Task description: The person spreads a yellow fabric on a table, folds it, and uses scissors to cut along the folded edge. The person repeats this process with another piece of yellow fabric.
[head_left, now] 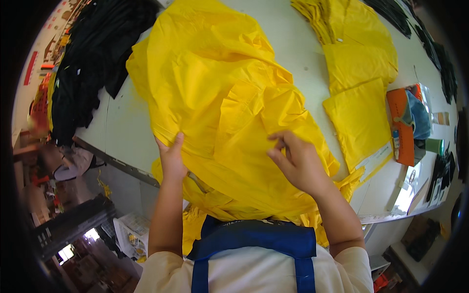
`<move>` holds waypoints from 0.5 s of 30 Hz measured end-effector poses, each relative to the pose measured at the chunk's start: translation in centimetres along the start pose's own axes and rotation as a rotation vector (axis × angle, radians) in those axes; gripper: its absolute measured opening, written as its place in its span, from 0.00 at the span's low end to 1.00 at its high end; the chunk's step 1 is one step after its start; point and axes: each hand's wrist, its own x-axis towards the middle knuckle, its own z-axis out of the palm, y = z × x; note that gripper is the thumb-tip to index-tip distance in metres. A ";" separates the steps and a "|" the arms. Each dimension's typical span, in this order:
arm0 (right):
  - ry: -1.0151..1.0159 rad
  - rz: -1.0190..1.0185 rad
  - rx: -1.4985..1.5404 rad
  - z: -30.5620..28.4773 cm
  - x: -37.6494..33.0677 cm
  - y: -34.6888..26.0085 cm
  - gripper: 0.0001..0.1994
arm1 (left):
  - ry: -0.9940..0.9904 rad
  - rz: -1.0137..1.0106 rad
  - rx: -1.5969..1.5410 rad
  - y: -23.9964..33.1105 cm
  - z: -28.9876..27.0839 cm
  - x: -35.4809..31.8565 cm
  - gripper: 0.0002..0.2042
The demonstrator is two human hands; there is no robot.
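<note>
A large, crumpled sheet of thin, slightly shiny yellow fabric (200,97) spreads over the table in front of me and hangs over its near edge towards my lap. At its left side, my left hand (172,158) grips the fabric, thumb on top and the other fingers hidden beneath. My right hand (298,163) is over the right part of the same fabric, fingers bent, with a gap between thumb and forefinger and nothing visible in them. A loose flap (239,115) of the fabric stands up in folds between the hands.
Folded yellow pieces (359,117) lie in a stack on the pale table (124,119) at right. Beside them stands an orange box (401,124) with blue cloth, near a green cylinder (434,146). Black garments (100,53) are heaped at far left; another person (73,161) is beyond the table's left edge.
</note>
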 end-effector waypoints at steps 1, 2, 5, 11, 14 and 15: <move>0.111 -0.048 -0.029 1.7 2.0 -0.8 0.18 | -0.002 0.019 0.007 -1.0 -1.5 -0.5 0.33; 0.227 -0.091 -0.057 3.7 3.8 -0.9 0.20 | -0.015 0.017 -0.026 -1.2 -1.5 -1.2 0.34; 0.238 -0.002 -0.210 10.6 7.6 -0.6 0.19 | -0.046 0.032 -0.067 -1.7 -1.5 -3.1 0.34; 0.135 0.228 0.793 9.8 3.8 3.4 0.07 | 0.049 -0.075 -0.229 -0.7 -2.7 -4.7 0.32; 0.188 0.311 1.187 8.5 0.1 3.4 0.03 | -0.061 -0.118 -0.416 -0.8 -3.4 -4.8 0.29; 0.200 0.306 1.219 8.1 -0.6 3.6 0.04 | -0.111 -0.111 -0.511 -1.4 -4.1 -4.0 0.28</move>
